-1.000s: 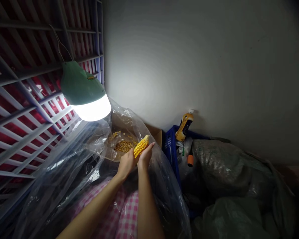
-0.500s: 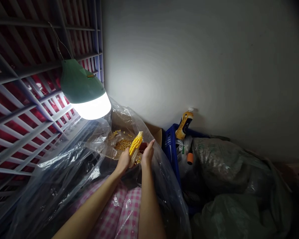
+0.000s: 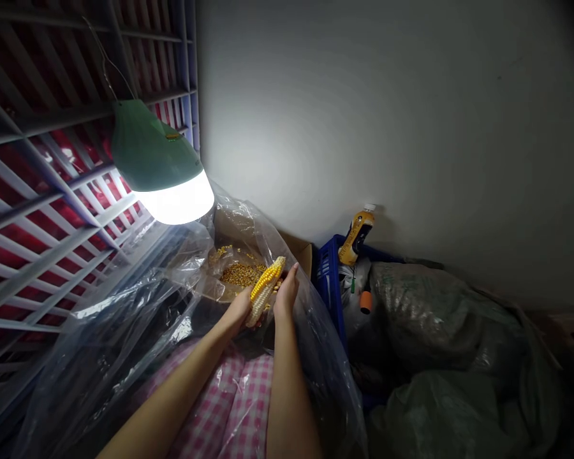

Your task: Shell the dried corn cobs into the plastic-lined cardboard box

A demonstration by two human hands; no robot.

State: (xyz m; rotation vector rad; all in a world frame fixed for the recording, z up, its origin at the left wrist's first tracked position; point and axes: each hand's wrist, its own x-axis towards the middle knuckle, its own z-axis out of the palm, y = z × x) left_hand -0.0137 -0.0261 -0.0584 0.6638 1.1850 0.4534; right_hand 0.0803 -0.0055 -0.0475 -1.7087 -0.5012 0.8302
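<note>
Cramped corner, white plaster wall [image 3: 363, 115] behind, grey lattice rack [image 3: 52, 191] at 9 o'clock, green-capped hanging lamp [image 3: 162, 172] blazing at 10 o'clock, pink gingham cloth [image 3: 229, 401] below. Clear plastic sheeting [image 3: 124, 319] in loose folds around both forearms; loose corn kernels [image 3: 239, 274] heaped at 10 o'clock, just behind the ear of corn [image 3: 264, 292], which sits mid-frame, long axis slanted, yellow tip toward 1 o'clock, pale stripped end toward 7. Left hand [image 3: 239, 312] closed around the lower end. Right hand [image 3: 287, 293] open but narrow, fingers upright, just beside the ear, contact unclear. Blue plastic crate [image 3: 326, 287] at 3 o'clock, bottle [image 3: 356, 239] at 2, bulging sacks [image 3: 421, 319] at 4. Little open room, plastic edges close on both sides.
</note>
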